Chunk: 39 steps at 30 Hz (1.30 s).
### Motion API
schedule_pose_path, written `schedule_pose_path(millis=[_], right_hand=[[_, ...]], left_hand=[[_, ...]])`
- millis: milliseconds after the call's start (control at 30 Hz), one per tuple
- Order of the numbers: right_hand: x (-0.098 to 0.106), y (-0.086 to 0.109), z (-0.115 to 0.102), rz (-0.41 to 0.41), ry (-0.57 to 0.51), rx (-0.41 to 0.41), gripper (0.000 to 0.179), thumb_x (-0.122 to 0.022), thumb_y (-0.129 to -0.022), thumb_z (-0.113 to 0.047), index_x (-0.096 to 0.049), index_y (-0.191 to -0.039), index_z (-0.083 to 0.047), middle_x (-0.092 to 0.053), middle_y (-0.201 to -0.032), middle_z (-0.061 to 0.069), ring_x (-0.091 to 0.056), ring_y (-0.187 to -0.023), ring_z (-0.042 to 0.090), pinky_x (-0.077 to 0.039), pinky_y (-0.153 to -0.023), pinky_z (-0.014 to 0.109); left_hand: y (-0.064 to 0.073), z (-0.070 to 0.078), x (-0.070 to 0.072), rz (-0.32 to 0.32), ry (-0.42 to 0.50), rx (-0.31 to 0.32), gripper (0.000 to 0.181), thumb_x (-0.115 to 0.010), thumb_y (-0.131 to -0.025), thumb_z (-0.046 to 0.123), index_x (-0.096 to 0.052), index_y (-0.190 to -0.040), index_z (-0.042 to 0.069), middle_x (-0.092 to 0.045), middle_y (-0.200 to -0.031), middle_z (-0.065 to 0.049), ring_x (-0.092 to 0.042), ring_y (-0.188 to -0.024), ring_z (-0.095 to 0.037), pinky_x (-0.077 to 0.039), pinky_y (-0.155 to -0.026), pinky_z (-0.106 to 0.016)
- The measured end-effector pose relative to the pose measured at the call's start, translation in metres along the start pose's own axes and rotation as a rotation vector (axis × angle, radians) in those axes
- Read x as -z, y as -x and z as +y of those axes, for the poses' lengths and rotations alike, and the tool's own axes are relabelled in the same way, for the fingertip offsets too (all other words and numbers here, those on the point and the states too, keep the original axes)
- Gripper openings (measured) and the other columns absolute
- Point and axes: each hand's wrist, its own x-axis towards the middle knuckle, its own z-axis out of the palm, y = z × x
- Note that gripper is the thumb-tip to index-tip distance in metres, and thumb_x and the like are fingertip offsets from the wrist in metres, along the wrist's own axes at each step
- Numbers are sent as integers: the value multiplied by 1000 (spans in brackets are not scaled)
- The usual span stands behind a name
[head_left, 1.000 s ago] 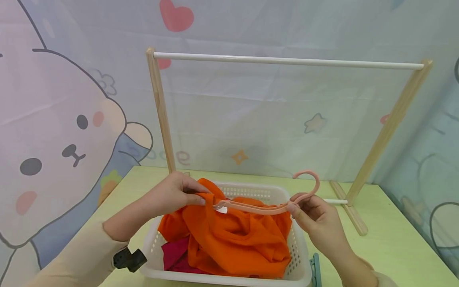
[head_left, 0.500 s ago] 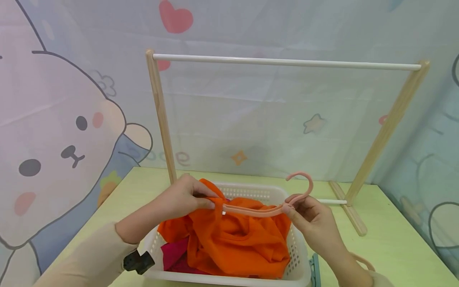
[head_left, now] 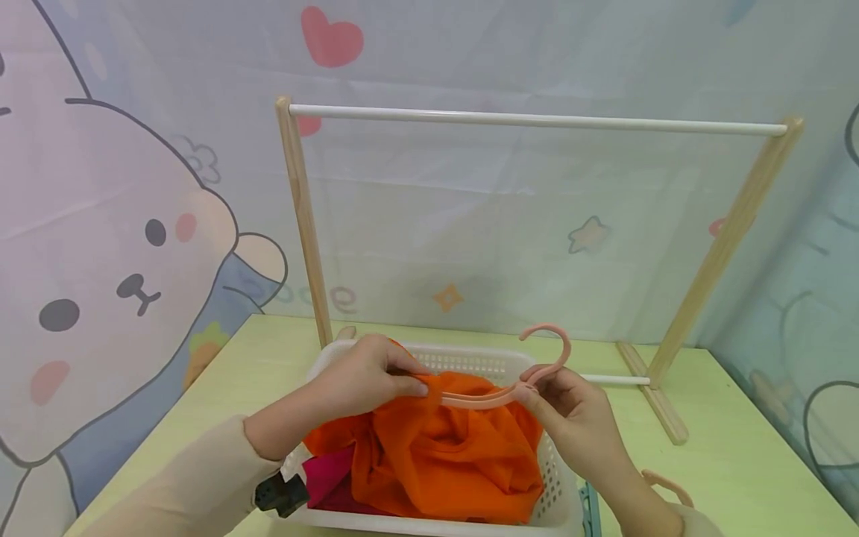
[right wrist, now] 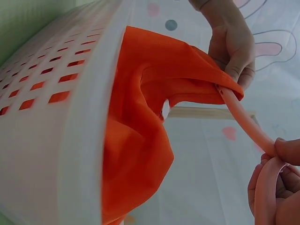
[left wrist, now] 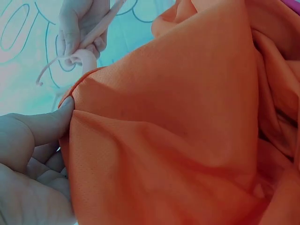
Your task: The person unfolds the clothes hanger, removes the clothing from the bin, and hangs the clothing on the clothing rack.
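Note:
My left hand (head_left: 369,377) pinches the edge of an orange garment (head_left: 456,466) between thumb and fingers. With its thumb and fingers, my right hand (head_left: 577,418) grips a pink clothes hanger (head_left: 478,401) just below its hook, which points up. One arm of the hanger (right wrist: 248,124) runs into the garment's opening in the right wrist view, its tip hidden under the orange cloth by the left hand. Inside that opening a small white tag (right wrist: 165,110) shows. Most of the garment lies heaped in a white plastic basket (head_left: 560,485).
Magenta cloth (head_left: 329,481) lies in the basket under the orange. Behind stands a wooden rack with a white rod (head_left: 537,120). A teal hanger (head_left: 590,511) lies right of the basket, and a beige curved piece (head_left: 667,486) shows beyond the right forearm.
My left hand has moved right with the garment edge, covering more of the hanger's arm. The right hand and the hanger have shifted slightly left.

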Motion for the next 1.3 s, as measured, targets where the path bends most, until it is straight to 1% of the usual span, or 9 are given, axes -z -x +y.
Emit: schedule_pose_path(millis=[200, 333, 433, 533, 667, 800, 1033, 1167, 1300], right_hand=[[-4, -1, -2, -14, -8, 24, 10, -67, -88, -3, -65, -97, 1, -66, -91, 3, -61, -75, 15, -55, -69, 22], [-6, -1, -3, -19, 2, 21, 11, -68, -89, -5, -64, -97, 1, -66, -90, 6, -60, -75, 15, -55, -68, 23], [-6, -1, -3, -17, 10, 25, 11, -67, -88, -4, -64, -98, 1, -65, -89, 1, -59, -74, 12, -55, -68, 23], [-7, 0, -2, -22, -2, 62, 9, -66, -89, -3, -64, -97, 1, -65, -89, 1, -60, -75, 11, -55, -68, 22], [-9, -1, -1, -42, -25, 111, 8, -66, -90, -4, -64, -96, 1, -67, -88, 7, -62, -76, 12, -55, -69, 22], [-12, -2, 0, -55, -34, 129, 10, -67, -89, -6, -64, -96, 1, -66, -87, 8, -62, -75, 12, -55, -70, 22], [-15, -4, 1, -40, -35, 122, 10, -68, -89, -5, -64, -97, 0, -65, -91, 9, -61, -77, 12, -55, -72, 22], [-17, -5, -2, -29, -42, 136, 9, -67, -88, 0, -63, -96, 1, -65, -93, 3, -60, -77, 11, -55, -71, 22], [-18, -7, -5, -16, -64, 164, 11, -67, -87, 3, -63, -97, 2, -65, -96, -2, -61, -80, 11, -55, -73, 21]], left_hand=[[-6, 9, -12, -36, 26, 8, 21, -73, -85, 13, -76, -106, 7, -74, -98, -4, -64, -84, -7, -52, -70, -20], [-10, 12, -20, -66, 37, -2, 20, -71, -87, 11, -76, -106, 9, -74, -95, -3, -53, -65, -6, -44, -57, -19], [-12, 13, -24, -83, 40, -13, 21, -69, -89, 10, -75, -109, 10, -74, -93, -2, -41, -55, -8, -35, -51, -19], [-14, 14, -28, -92, 21, -26, 22, -69, -89, 12, -75, -110, 12, -74, -92, 0, -40, -54, -9, -34, -51, -19], [-18, 17, -34, -107, 13, -55, 22, -70, -88, 12, -75, -110, 11, -74, -98, -1, -51, -65, -5, -43, -58, -17], [-19, 20, -39, -108, 51, -73, 25, -71, -88, 12, -73, -112, 8, -72, -108, -5, -58, -77, -4, -48, -65, -18], [-20, 24, -43, -60, 92, -110, 25, -70, -88, 9, -73, -112, 6, -73, -105, -4, -62, -85, -7, -52, -73, -20], [-21, 26, -41, -49, 95, -152, 24, -69, -88, 8, -72, -111, 5, -73, -103, -4, -63, -85, -8, -53, -73, -20], [-22, 28, -35, -38, 57, -202, 21, -69, -88, 8, -74, -108, 5, -73, -100, -4, -61, -79, -7, -53, -70, -19]])
